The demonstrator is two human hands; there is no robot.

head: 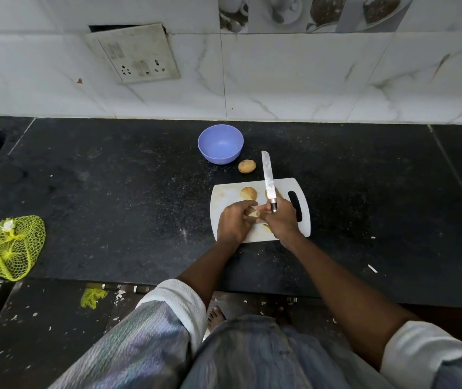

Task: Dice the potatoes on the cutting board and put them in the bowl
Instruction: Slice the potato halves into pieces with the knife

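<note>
From the head view, my left hand (234, 221) pinches a potato piece (253, 212) over the cutting board (300, 228); my right hand (280, 217) grips the knife (267, 178), blade raised. Dicing is underway, I think. Next, bring the blade down. The bowl (220, 144) looks empty.

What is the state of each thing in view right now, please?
Bowl: upright, empty.
Knife: held by right hand, blade lifted, pointing away.
Potato piece: pinched by left hand.
Whole potato: uncut, on counter beside the bowl.
Cutting board: flat, holding cut potato.
Net bag: slumped, on the counter.
</note>
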